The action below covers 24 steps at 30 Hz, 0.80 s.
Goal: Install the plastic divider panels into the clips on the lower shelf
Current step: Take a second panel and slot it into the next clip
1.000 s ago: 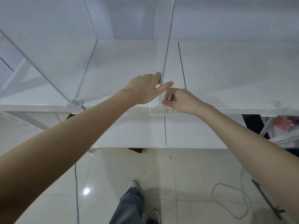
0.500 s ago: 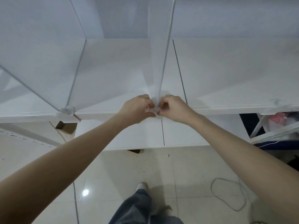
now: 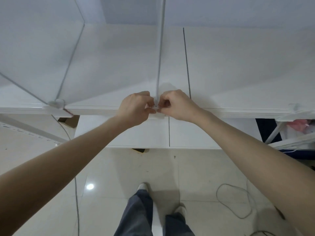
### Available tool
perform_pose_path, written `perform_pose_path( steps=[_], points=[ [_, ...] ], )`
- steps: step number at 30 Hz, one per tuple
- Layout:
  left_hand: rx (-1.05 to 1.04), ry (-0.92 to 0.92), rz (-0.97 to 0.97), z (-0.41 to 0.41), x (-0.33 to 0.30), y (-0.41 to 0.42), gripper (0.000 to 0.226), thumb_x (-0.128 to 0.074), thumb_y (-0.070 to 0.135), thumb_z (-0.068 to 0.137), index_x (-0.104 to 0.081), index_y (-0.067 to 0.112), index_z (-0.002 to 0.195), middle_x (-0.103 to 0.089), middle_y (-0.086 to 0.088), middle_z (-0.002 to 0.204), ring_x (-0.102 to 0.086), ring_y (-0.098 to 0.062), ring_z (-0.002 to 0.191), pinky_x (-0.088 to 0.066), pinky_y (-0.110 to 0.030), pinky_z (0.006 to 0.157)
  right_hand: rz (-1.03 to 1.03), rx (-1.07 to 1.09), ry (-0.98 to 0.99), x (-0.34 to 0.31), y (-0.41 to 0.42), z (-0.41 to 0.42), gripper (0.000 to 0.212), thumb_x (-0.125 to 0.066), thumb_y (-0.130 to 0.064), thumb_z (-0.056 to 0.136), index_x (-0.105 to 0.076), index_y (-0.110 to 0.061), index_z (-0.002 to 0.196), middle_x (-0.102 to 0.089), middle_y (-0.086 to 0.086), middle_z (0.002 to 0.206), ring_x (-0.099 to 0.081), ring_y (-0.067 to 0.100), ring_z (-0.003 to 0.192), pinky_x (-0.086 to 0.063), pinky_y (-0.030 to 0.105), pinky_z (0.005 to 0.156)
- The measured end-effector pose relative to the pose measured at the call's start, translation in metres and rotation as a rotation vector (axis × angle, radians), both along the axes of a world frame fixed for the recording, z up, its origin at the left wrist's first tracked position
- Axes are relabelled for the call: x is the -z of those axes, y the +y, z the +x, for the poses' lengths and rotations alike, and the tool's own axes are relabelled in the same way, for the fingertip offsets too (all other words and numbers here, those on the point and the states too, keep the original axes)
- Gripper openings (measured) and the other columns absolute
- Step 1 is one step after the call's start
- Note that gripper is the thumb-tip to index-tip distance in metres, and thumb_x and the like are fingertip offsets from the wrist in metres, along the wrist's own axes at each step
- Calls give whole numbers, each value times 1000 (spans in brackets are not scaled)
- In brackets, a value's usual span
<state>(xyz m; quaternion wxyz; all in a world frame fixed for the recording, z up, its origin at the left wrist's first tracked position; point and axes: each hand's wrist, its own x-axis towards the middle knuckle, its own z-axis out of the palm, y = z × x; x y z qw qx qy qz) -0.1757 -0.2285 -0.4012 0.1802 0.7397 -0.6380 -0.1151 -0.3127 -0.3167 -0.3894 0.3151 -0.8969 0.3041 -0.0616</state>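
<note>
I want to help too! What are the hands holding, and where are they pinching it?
Both the left hand and the right hand pinch the small white clip at the shelf's front edge, at the foot of the clear divider panel.

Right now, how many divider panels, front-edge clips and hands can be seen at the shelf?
Divider panels: 2, one at left and one at centre
Clips: 3
Hands: 2, left and right
Total: 7

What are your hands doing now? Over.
Left hand and right hand pinching the clip. Divider panel upright in it. Nothing blocking.
</note>
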Motion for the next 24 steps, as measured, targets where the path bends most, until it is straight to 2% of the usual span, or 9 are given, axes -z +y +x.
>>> perform_pose_path(
  steps=[4,12,16,20,24],
  points=[
    [9,25,-51,-3,2,1,9,-72,10,78,-69,3,82,-63,-11,83,-57,-34,70,-44,-39,60,16,-24,-5,1,-5,-1,15,-69,-23,80,-70,-8,81,-60,-2,77,-56,16,72,-48,29,70],
    [76,42,-61,-30,1,-17,9,-72,9,78,-68,1,80,-63,-11,80,-52,-29,65,-32,-28,61,41,-20,13,0,-23,-33,14,-70,-22,79,-69,-8,79,-66,1,78,-60,16,72,-49,28,70],
    [69,51,-74,-41,3,-24,8,-72,8,77,-67,1,77,-62,-11,78,-52,-29,64,-31,-28,60,67,-26,8,0,-29,-46,10,-70,-17,79,-68,-7,78,-63,-1,77,-57,15,70,-46,24,68],
    [68,78,-87,-53,6,-30,7,-72,5,75,-66,1,74,-57,-8,73,-51,-29,62,-33,-28,58,82,-24,27,-2,-36,-57,11,-70,-18,79,-66,-10,74,-61,-1,74,-57,16,67,-48,26,65],
    [95,79,-85,-63,6,-38,9,-72,5,75,-65,1,74,-62,-11,77,-43,-23,61,-29,-27,59,86,-18,37,-4,-41,-69,11,-70,-17,80,-64,-11,72,-61,0,74,-58,17,68,-49,28,68]
  ],
)
